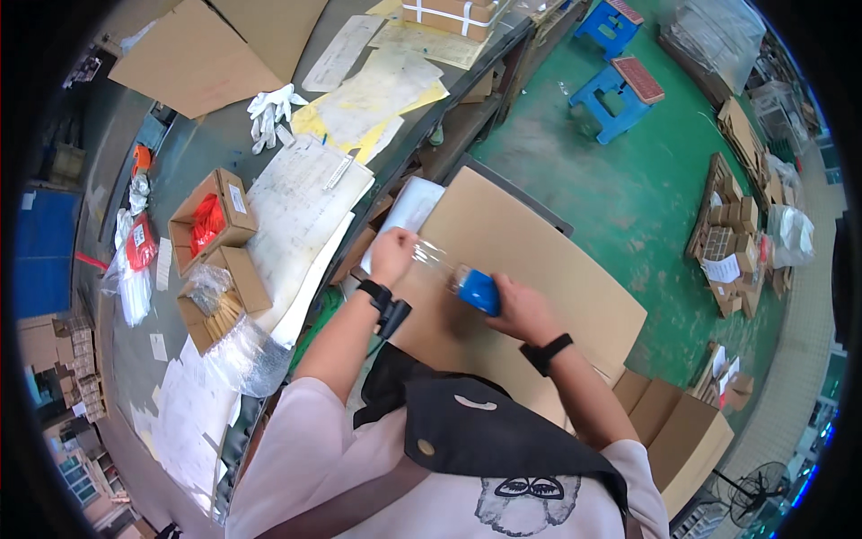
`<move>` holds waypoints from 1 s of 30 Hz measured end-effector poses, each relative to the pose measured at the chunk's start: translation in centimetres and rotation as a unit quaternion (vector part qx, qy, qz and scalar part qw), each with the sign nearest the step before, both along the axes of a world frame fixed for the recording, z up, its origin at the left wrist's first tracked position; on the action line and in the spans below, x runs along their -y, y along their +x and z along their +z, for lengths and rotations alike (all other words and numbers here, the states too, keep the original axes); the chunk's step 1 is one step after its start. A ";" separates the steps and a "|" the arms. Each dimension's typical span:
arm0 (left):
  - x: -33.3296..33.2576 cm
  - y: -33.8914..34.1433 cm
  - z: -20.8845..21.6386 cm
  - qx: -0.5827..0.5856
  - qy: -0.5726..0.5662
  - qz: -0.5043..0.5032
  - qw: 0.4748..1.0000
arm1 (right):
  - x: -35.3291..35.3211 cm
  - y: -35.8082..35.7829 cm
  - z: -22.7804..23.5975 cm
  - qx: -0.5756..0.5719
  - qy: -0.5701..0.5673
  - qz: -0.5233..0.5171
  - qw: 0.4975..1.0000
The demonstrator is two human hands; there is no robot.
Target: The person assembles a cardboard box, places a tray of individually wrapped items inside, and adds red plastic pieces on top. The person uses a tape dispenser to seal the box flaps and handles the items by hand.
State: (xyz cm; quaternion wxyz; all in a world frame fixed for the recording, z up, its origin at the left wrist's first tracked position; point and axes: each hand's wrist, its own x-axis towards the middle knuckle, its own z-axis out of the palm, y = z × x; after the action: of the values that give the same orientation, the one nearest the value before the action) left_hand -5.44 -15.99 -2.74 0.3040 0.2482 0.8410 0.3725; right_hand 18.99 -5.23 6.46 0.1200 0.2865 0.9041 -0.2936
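Note:
My right hand [524,311] is wrapped round a blue tape dispenser [479,292] above a large brown cardboard piece [548,260]. From the dispenser a strip of clear packing tape [434,255] stretches left to my left hand [393,257], whose fingers are closed on its end. That hand is over the cardboard's left edge, beside a pale plastic-looking sheet [415,203]. Whether the tape touches the cardboard, I cannot tell. The cardboard lies flat on top in front of my body; its near side is hidden by my apron.
At left, a long workbench holds papers [301,193], white gloves [272,115], a small box with red contents [212,220] and bubble wrap [247,359]. An open carton [202,58] stands farther back. Blue stools [620,94] stand on the green floor. Near right is another carton [678,431].

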 end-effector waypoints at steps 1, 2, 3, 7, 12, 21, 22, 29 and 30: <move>0.1 -1.7 -0.6 -0.039 -0.021 0.009 0.999 | 0.7 -2.3 -0.5 -0.021 0.008 0.002 1.000; 0.1 -3.0 -1.8 -0.077 -0.041 0.015 0.996 | 1.3 -4.1 -0.9 -0.042 0.016 0.001 0.999; 0.3 -3.9 -3.6 -0.112 -0.064 0.021 0.991 | 2.0 -5.6 -1.1 0.003 0.027 -0.003 1.000; 1.5 -3.6 -12.8 0.060 -0.001 0.006 0.998 | 2.9 -8.3 -0.8 0.086 0.031 -0.004 0.996; 0.5 -4.1 -11.5 -0.099 -0.142 -0.077 0.982 | 1.2 -6.4 -0.9 0.032 -0.027 -0.021 0.999; -2.9 0.6 -3.3 0.047 -0.075 -0.137 0.987 | -2.3 -1.4 -2.2 -0.006 -0.401 -0.167 0.901; -2.8 2.6 -3.3 -0.101 -0.142 -0.042 0.984 | -2.4 0.7 -1.9 -0.014 -0.396 -0.179 0.901; -4.9 28.6 -1.0 -0.276 -0.122 -0.392 0.869 | -4.7 34.5 2.4 0.062 -0.356 -0.375 0.854; -4.7 33.0 -2.4 -0.284 -0.053 -0.474 0.832 | -5.3 39.6 3.0 0.100 -0.354 -0.388 0.845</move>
State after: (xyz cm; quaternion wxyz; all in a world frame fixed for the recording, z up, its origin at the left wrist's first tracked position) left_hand 27.53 -11.30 -5.12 0.2035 0.6949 0.6879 0.0505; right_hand 58.55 0.04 9.49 0.1790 0.5793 0.5374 -0.5862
